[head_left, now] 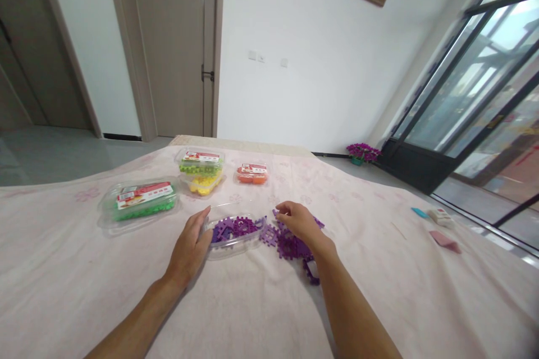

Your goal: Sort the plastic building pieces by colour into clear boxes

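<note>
Daylight comes from the right through the glazed door (467,84), whose upper panes wash out to near white. The white wall (303,90) is bright and evenly lit; the doorway (42,50) at far left is dimmer. Soft grey shadow lies beside the right forearm (357,308). Glints edge the clear plastic box (233,247). Wide-angle distortion slants the sides, and small label print blurs.

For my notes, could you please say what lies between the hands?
In the head view, a clear tray of purple pieces and some loose ones lie between the left hand and right hand.
</note>
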Motion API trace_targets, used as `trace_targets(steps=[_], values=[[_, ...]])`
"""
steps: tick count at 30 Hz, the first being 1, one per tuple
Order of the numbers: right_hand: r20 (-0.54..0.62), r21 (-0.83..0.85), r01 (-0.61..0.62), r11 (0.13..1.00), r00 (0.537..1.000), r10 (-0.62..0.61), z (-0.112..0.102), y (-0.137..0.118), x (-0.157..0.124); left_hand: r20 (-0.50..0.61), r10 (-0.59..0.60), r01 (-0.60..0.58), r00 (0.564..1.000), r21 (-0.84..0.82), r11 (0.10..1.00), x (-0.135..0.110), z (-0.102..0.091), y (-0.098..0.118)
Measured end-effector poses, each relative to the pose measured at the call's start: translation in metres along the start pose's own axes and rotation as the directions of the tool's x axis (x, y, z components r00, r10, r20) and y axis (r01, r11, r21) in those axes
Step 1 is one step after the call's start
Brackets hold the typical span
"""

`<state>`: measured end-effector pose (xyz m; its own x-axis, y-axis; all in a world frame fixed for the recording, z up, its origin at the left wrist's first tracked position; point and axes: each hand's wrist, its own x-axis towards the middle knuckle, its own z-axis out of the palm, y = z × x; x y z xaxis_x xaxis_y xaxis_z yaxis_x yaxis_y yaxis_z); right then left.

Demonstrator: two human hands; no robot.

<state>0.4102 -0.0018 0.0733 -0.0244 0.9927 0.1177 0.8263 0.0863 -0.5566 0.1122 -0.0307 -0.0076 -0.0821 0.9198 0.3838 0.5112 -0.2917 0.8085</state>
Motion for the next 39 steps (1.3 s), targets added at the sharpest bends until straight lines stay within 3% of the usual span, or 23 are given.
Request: trace_targets(steps=[6,12,16,20,22,24,26,28,33,36,39], values=[[0.137,-0.187,0.081,0.979,0.989,-0.056,0.012,-0.006,-0.008,-0.069,-0.006,0.01,0.998,0.047,0.999,-0.001,0.0,-0.002],[0.181,-0.279,0.072,0.957,0.983,-0.022,0.023,-0.013,-0.01,-0.069,-0.007,0.01,0.998,0.048,0.999,0.0,0.001,-0.004],[0.141,-0.206,0.038,0.978,0.99,-0.008,0.025,-0.013,-0.011,-0.083,0.036,-0.026,0.996,0.124,0.992,-0.001,0.0,0.0],[0.165,0.063,0.009,0.998,0.986,-0.019,0.022,-0.005,-0.006,-0.099,0.234,-0.2,0.967,0.269,0.942,-0.005,-0.005,0.012],[0.114,0.228,-0.002,0.974,0.993,-0.025,0.019,0.004,0.0,0.004,0.342,-0.326,0.94,0.31,0.893,-0.007,-0.007,0.018],[-0.024,0.329,0.0,0.944,1.0,0.008,0.015,0.016,0.008,0.115,0.388,-0.403,0.914,0.348,0.847,-0.007,-0.009,0.021],[-0.155,0.362,-0.005,0.932,0.986,0.065,0.012,0.028,0.014,0.177,0.389,-0.427,0.904,0.394,0.814,-0.007,-0.01,0.022],[-0.213,0.364,-0.027,0.931,0.971,0.112,0.011,0.037,0.018,0.197,0.39,-0.437,0.899,0.436,0.787,-0.006,-0.01,0.023],[-0.203,0.268,-0.039,0.963,0.974,0.096,0.016,0.039,0.016,0.161,0.441,-0.454,0.883,0.527,0.718,-0.006,-0.009,0.024],[-0.164,0.057,-0.046,0.997,0.985,0.054,0.022,0.033,0.013,0.101,0.483,-0.45,0.87,0.566,0.691,-0.008,-0.009,0.026],[-0.099,-0.194,-0.047,0.98,0.995,0.028,0.027,0.029,0.01,0.056,0.488,-0.421,0.871,0.597,0.683,-0.008,-0.01,0.027]])
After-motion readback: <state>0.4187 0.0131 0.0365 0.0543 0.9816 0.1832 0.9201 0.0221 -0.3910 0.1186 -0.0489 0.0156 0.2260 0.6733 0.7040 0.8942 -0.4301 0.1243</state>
